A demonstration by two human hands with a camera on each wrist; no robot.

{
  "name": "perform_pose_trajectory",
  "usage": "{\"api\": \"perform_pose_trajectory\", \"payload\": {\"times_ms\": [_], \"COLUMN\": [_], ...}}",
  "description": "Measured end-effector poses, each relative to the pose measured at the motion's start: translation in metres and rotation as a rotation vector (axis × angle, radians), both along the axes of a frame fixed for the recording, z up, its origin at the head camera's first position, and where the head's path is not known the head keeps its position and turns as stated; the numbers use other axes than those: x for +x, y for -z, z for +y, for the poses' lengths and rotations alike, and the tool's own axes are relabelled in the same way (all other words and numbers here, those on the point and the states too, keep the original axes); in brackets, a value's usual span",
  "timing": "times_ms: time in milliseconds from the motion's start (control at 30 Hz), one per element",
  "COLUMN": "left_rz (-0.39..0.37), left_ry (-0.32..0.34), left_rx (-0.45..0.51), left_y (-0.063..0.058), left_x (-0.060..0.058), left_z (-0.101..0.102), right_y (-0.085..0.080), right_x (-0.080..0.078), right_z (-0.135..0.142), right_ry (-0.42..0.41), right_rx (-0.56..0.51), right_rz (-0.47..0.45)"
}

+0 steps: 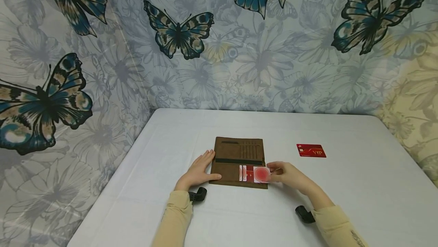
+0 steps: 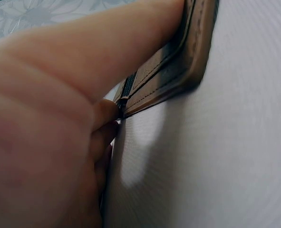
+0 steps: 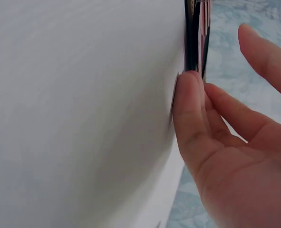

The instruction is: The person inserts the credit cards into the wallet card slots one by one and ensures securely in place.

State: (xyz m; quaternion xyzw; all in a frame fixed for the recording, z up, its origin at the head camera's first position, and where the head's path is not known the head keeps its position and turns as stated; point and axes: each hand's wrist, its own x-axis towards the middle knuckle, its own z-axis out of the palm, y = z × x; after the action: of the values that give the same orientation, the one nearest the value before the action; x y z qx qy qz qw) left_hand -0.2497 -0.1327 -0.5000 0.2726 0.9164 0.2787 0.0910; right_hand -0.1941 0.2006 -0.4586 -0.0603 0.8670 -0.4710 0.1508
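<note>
An unfolded brown wallet (image 1: 226, 178) lies on the white table, its upper half lined with card slots. My left hand (image 1: 197, 171) holds its left edge, thumb over the lower half and fingers along the side. In the left wrist view, the wallet's stitched corner (image 2: 192, 71) shows beside the thumb. On the lower half is a row of red and white cards (image 1: 247, 173), the rightmost a pale card with a red circle (image 1: 261, 174). My right hand (image 1: 289, 176) pinches that card's right end at the wallet's edge. The fingers hide the card's end.
A red VIP card (image 1: 311, 150) lies flat on the table, to the right of the wallet and farther back. The white table (image 1: 154, 144) ends at a cloth backdrop (image 1: 205, 79) with butterflies. Black wrist devices (image 1: 304, 214) sit at both cuffs.
</note>
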Motion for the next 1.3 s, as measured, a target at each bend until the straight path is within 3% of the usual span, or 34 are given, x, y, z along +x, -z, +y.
{"api": "perform_pose_trajectory", "payload": {"times_ms": [467,1300], "left_rz": [-0.004,-0.007], "left_ry": [-0.001,0.001], "left_rx": [0.006,0.003], "left_y": [-0.001,-0.003], "left_x": [0.001,0.002], "left_z": [0.001,0.0], "right_y": [-0.004,-0.004], "right_x": [0.016,0.021], "right_z": [0.014,0.006], "right_ry": [-0.022,-0.061], "right_rx": [0.002,0.061], "right_rz": [0.01,0.08]}}
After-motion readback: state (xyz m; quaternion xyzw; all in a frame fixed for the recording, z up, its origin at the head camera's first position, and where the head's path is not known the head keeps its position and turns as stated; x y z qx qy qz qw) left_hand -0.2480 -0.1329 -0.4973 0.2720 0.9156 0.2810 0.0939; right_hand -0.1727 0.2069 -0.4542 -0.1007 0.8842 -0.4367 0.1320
